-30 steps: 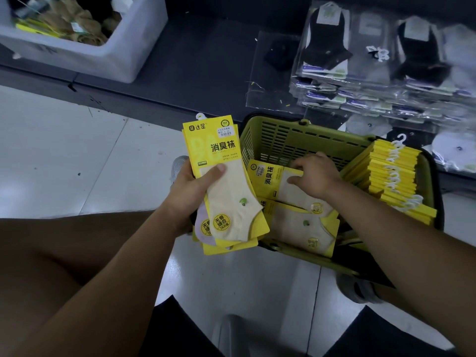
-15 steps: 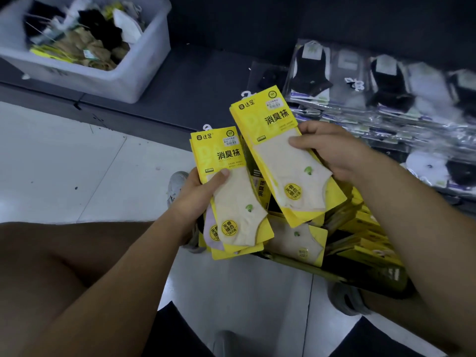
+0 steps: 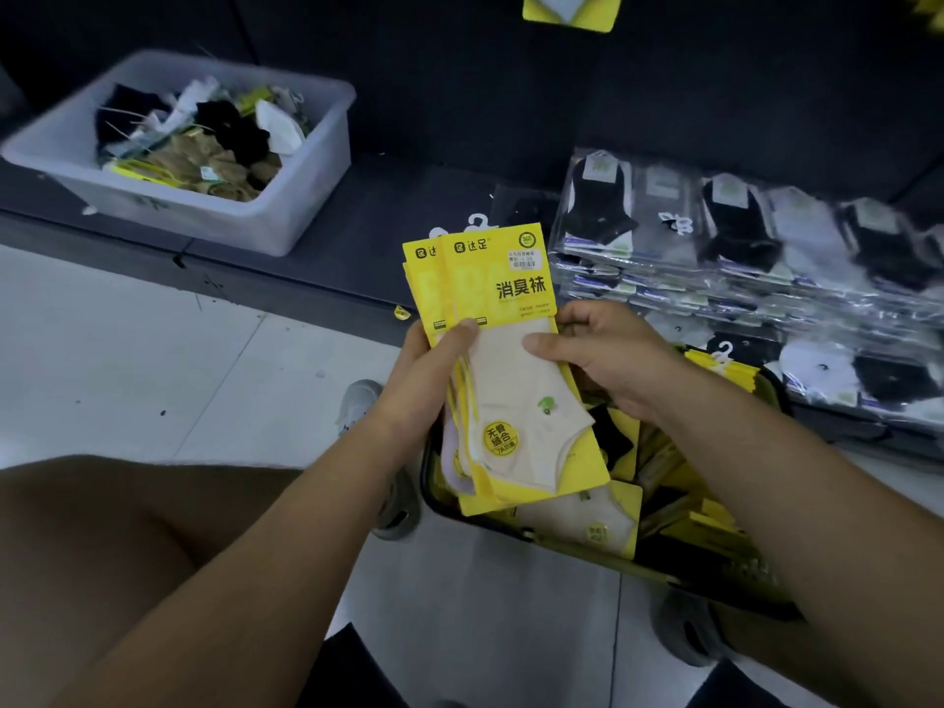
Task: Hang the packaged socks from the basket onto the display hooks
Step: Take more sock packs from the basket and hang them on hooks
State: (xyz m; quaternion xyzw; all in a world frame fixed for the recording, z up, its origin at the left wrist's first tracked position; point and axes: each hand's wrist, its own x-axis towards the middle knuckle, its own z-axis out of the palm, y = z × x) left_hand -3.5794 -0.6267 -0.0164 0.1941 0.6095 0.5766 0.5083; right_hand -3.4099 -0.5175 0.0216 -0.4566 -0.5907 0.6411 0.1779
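Observation:
A stack of yellow-carded sock packs (image 3: 511, 360) with cream socks and white hangers is held upright over the basket. My left hand (image 3: 434, 370) grips the stack from its left edge, thumb across the front. My right hand (image 3: 597, 355) pinches the front pack from the right, thumb on the sock. Below them sits the yellow-green basket (image 3: 679, 569) on the floor, with more yellow sock packs (image 3: 587, 518) lying inside it. One hung yellow pack (image 3: 569, 7) shows at the top edge; its hook is out of view.
A translucent bin (image 3: 286, 206) of loose socks stands on the dark low shelf at the back left. Piles of clear-bagged black and white socks (image 3: 740, 258) lie on the shelf at the right. White tiled floor (image 3: 153, 370) spreads to the left. My knees fill the bottom.
My right hand lifted one pack out of the basket and brought it left onto the front of the stack in my left hand. The view has tilted upward.

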